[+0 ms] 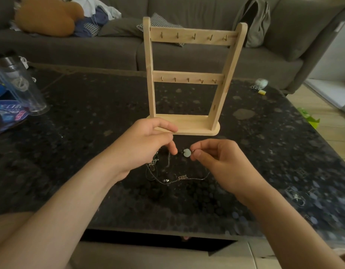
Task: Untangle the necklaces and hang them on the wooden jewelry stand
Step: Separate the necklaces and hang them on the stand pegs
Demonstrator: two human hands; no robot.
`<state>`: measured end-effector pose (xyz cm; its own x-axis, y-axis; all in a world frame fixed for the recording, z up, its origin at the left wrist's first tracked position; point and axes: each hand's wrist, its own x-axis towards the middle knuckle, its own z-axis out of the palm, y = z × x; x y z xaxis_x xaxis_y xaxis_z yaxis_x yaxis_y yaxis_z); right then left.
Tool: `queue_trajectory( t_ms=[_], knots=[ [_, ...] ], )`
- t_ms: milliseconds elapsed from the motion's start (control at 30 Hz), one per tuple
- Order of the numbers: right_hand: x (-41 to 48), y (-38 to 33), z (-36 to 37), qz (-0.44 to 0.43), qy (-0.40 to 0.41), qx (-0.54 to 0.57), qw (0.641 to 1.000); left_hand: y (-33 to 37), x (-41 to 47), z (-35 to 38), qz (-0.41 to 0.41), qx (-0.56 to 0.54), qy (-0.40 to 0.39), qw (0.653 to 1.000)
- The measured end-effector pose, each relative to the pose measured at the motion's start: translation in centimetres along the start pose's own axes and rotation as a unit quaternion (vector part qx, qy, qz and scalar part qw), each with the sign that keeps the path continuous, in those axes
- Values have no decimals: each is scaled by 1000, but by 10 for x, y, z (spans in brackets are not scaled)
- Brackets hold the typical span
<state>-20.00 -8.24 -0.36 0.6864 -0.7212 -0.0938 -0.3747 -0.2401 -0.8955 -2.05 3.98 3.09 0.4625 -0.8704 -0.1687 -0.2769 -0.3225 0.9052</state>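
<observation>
stand (pixel 191 78): just past my hands, hooks all bare
left hand (pixel 146 144): pinching the tangle (pixel 158 171)
right hand (pixel 216 158): pinched on the pale pendant (pixel 186 152)
left to do: basically everything

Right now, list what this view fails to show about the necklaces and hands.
- Head view: how many necklaces are tangled; chains too thin and blurred.
- What the left hand pinches: hidden by curled fingers.
- The pale pendant's cord: invisible at the right hand.
- The wooden stand's hooks: too small to judge shape.

Tangled thin necklaces (pixel 167 171) on dark tabletop, upright wooden jewelry stand (pixel 191 78) behind, hooks bare
</observation>
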Motion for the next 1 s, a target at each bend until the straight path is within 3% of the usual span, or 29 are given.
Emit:
queue_trajectory(
  t_ms=[133, 200, 300, 467, 667, 833, 1000],
  knots=[
    [1, -3, 0, 20, -12, 30, 999, -4, 1, 0, 0, 25, -7, 1000],
    [1, -5, -1, 63, -8, 44, 997, -7, 2, 1, -12, 97, -1, 995],
    [0, -6, -7, 133, 11, -21, 991, -11, 3, 1, -49, 199, -27, 978],
    [-6, -12, -4, 235, -119, -34, 964, -16, -7, 5, -119, 198, -64, 971],
    [-9, -5, -4, 221, -196, -119, 948, -21, -13, 10, -175, 202, -65, 961],
    [-11, 2, 0, 212, -142, -178, 950, -22, -16, 16, -198, 270, -59, 940],
    [-10, 14, 8, 82, -89, -301, 946, -15, -24, 24, -223, 384, -115, 889]
  ],
)
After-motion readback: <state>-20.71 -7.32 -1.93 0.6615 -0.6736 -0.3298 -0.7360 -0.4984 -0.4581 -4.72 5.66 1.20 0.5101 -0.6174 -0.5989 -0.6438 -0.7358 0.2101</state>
